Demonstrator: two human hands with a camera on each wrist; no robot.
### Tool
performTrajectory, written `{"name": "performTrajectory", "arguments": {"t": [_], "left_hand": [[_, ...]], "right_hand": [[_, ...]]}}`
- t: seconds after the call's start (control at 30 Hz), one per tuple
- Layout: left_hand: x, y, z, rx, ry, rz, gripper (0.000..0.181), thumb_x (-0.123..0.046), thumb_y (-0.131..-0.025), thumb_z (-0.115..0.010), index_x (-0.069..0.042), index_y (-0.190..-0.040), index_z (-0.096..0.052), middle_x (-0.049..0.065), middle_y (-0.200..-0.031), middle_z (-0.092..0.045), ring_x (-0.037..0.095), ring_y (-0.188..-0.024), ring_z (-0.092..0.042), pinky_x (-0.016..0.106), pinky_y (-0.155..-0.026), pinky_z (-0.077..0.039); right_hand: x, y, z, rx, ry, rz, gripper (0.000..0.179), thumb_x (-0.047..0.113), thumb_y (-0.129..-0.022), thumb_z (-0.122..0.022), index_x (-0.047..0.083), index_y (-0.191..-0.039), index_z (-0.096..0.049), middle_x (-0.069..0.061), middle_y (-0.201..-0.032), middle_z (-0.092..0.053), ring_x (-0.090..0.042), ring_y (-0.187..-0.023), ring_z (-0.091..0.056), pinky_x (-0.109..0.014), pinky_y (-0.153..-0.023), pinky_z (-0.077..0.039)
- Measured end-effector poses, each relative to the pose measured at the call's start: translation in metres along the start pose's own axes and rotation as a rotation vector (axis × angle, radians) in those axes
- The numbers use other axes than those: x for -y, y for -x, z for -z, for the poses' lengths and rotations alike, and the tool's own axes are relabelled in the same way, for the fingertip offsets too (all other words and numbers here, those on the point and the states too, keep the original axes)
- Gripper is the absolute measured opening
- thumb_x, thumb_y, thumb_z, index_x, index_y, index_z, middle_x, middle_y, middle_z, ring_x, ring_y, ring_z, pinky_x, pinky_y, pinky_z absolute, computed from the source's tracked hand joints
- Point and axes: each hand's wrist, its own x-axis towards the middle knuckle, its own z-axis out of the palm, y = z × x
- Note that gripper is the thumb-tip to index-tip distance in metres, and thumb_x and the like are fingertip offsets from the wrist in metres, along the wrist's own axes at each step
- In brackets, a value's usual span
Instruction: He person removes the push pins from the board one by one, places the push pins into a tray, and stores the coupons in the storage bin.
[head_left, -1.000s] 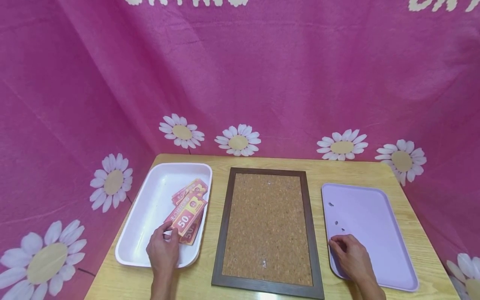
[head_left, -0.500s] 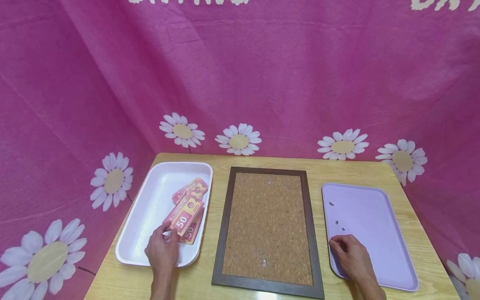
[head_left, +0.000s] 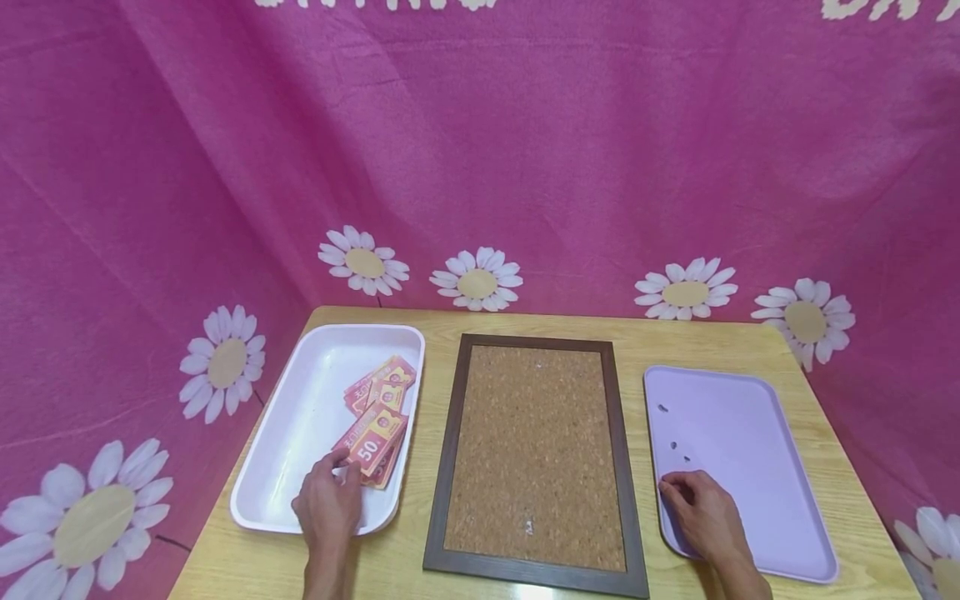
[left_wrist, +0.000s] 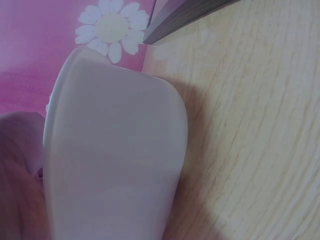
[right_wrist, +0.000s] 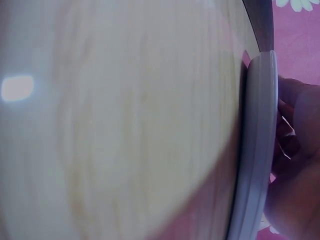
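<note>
Over the white basin (head_left: 288, 492), my left hand (head_left: 327, 504) pinches the lower left corner of a red and yellow coupon (head_left: 372, 435) printed with "50". More such coupons (head_left: 381, 385) lie overlapped under and behind it at the basin's right side. My right hand (head_left: 703, 512) rests at the left edge of the lilac tray (head_left: 750, 467), fingers bent with thumb and index together. Whether anything small sits between those fingertips is hidden. Just beyond them lie a few tiny dark pieces (head_left: 673, 446), too small to make out.
Between basin and tray lies a cork board (head_left: 536, 450) in a dark brown frame, with small shiny spots near its top and bottom. All stand on a wooden table (head_left: 630, 333). A pink curtain (head_left: 525, 167) with daisies hangs behind and at both sides.
The coupon in my left hand has turned slightly and dropped lower over the pile, showing more of the coupons behind. My left hand has shifted a little right. The right hand stays put.
</note>
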Motion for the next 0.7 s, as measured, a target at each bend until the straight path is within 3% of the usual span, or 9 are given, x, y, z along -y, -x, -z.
{"name": "performTrajectory", "arguments": {"t": [0.33, 0.5, 0.7], "left_hand": [[0.0008, -0.0034, -0.0015, 0.101, -0.070, 0.012, 0.029, -0.026, -0.089, -0.058, -0.013, -0.114, -0.068, 0.013, -0.105, -0.071, 0.035, -0.098, -0.064, 0.055, -0.089, -0.037], [0.0014, -0.0037, -0.0026, 0.095, -0.096, 0.004, 0.026, -0.026, -0.087, -0.060, -0.015, -0.108, -0.071, 0.016, -0.105, -0.071, 0.035, -0.096, -0.065, 0.055, -0.086, -0.039], [0.0002, -0.0025, -0.0018, 0.100, -0.107, 0.012, 0.030, -0.029, -0.087, -0.059, -0.012, -0.109, -0.070, 0.019, -0.111, -0.068, 0.039, -0.101, -0.062, 0.056, -0.085, -0.039]], "right_hand": [[-0.0002, -0.0009, -0.0013, 0.001, 0.004, -0.032, 0.010, 0.014, -0.081, -0.075, 0.009, -0.090, -0.074, -0.004, -0.082, -0.066, -0.020, -0.075, -0.061, -0.038, -0.068, -0.046], [-0.0007, -0.0014, -0.0020, 0.023, 0.015, -0.063, 0.011, 0.014, -0.082, -0.073, 0.008, -0.092, -0.074, -0.006, -0.085, -0.066, -0.023, -0.077, -0.062, -0.041, -0.070, -0.046], [-0.0010, -0.0012, -0.0015, 0.020, 0.010, -0.074, 0.011, 0.013, -0.082, -0.074, 0.009, -0.092, -0.074, -0.005, -0.083, -0.065, -0.017, -0.073, -0.058, -0.036, -0.066, -0.044]]}}
